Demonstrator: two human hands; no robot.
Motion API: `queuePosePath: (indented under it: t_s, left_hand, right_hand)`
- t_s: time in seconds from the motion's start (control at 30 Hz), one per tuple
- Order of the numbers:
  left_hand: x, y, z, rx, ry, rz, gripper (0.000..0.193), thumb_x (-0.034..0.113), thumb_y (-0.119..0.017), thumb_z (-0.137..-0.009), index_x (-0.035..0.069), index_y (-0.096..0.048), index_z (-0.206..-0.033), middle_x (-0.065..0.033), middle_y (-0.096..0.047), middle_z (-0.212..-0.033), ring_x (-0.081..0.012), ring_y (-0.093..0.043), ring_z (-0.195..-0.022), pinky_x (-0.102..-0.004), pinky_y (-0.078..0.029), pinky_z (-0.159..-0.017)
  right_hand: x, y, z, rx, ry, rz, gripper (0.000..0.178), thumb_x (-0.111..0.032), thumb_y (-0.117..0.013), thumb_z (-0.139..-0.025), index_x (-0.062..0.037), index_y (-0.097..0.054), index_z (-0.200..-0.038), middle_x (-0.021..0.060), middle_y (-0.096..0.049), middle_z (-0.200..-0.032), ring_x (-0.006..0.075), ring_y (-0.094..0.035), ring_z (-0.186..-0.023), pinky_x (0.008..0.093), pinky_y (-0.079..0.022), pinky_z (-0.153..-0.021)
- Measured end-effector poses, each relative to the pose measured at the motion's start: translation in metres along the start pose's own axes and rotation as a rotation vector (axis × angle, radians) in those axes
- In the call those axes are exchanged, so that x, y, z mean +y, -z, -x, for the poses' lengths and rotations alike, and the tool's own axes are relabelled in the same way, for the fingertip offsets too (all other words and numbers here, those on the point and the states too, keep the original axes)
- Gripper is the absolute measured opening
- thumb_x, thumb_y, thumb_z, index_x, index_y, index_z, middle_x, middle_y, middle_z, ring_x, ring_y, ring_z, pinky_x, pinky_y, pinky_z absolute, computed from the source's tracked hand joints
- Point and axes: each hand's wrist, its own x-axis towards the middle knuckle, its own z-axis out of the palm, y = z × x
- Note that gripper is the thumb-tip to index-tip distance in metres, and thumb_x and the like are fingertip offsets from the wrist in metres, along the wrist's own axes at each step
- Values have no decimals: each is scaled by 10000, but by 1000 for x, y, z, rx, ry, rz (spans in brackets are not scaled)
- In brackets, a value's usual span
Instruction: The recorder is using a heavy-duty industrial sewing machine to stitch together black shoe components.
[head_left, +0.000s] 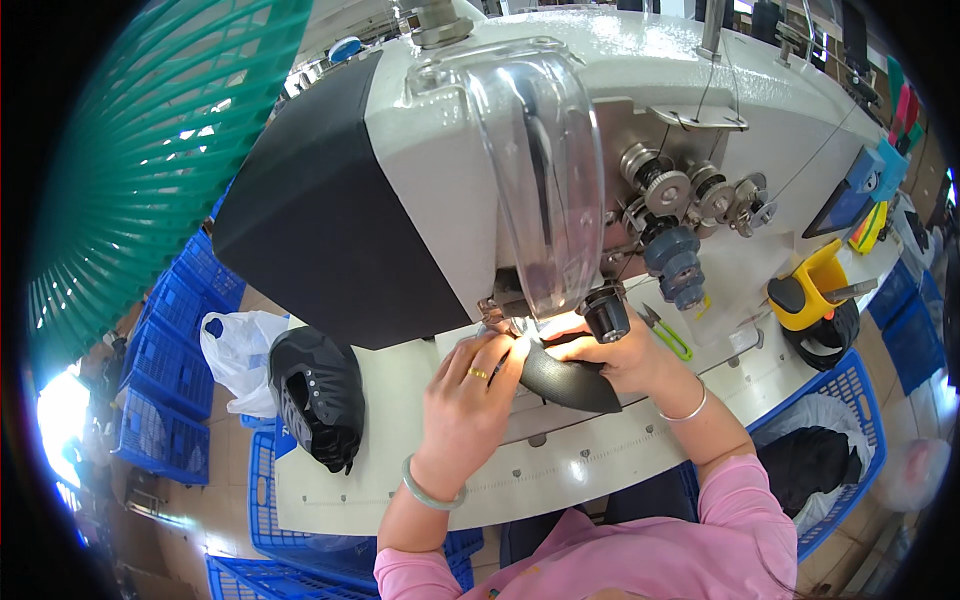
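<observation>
A dark, curved, shiny piece (572, 388), which looks like part of a shoe upper, lies under the lit needle area of a sewing machine (430, 170). My left hand (468, 395), with a ring and a bracelet, presses bent fingers together on the piece's left edge. My right hand (622, 358) grips the piece from the right, fingertips near the needle. The machine's head hides the needle and some fingertips. Green-handled thread snips (668, 334) lie on the bed beyond my right hand.
A black shoe upper (316, 398) sits at the table's left edge beside a white plastic bag (240, 355). Another black upper (825, 335) and a yellow holder (808, 288) are on the right. Blue crates (868, 400) flank the table; a green fan (170, 130) is upper left.
</observation>
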Motion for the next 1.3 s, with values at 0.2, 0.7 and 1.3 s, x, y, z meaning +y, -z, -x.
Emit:
queuePosePath:
  t_s: [0.2,0.7,1.3]
  left_hand:
    - [-10,2,3,41,179,230,270,-24,-683,-662,41,-701,-923,-60,-658,-853,-238,-633,-718,-338,-534,-659]
    - [10,0,7,33,162,33,346,-37,-691,-654,62,-692,-985,-53,-629,-970,-259,-606,-880,-356,-518,-697]
    - [-2,1,4,63,162,148,252,-46,-686,-701,33,-703,-940,-83,-644,-847,-263,-663,-793,-333,-528,-649]
  right_hand:
    - [-9,1,-1,-55,68,229,476,-26,-743,-536,-153,-691,-991,19,-574,-935,258,-552,-890,338,-493,-738]
    - [-13,3,0,-71,99,285,443,-127,-692,-596,-77,-701,-1036,23,-593,-1067,273,-552,-963,380,-518,-743]
    - [-16,0,1,-48,81,302,454,-83,-731,-533,-60,-678,-983,42,-600,-977,257,-578,-872,363,-493,-687]
